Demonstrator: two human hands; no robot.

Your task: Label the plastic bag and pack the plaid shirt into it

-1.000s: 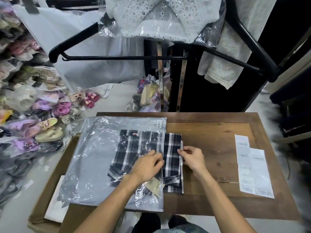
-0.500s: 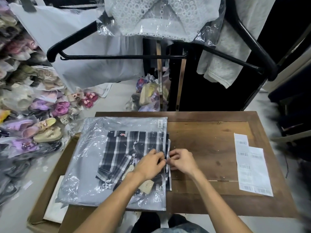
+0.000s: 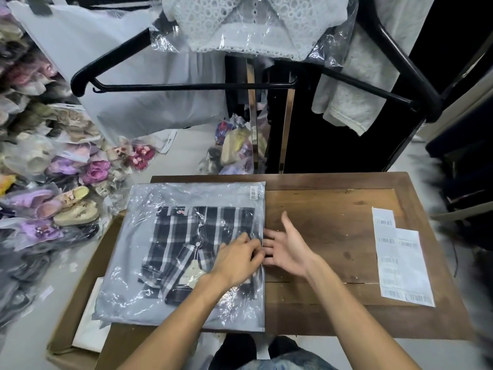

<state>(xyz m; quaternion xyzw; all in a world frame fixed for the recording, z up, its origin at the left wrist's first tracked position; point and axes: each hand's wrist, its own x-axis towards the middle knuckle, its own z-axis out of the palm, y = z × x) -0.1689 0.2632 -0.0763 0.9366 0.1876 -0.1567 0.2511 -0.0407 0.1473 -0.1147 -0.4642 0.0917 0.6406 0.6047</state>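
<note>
Shirt [image 3: 202, 244] now fully inside the bag [image 3: 144, 263] on the table [image 3: 333, 209]; earlier its right edge stuck out of the mouth. Collar points to 12 o'clock, long axis 12–6. Bag mouth faces 3 o'clock, barcode sticker [image 3: 254, 192] at its top right corner. Left hand [image 3: 237, 260] presses the bag near the mouth, fingers together. Right hand [image 3: 289, 247] has pulled out, fingers spread, holding nothing. Label sheets [image 3: 400, 257] at 3 o'clock.

There is only 1 view, from a camera on the person's head. It looks forward and steeply down at the wooden table [image 3: 333, 217], quite near. Both forearms enter from the bottom edge. The wide lens also takes in the floor [image 3: 186, 153] beyond the table.
</note>
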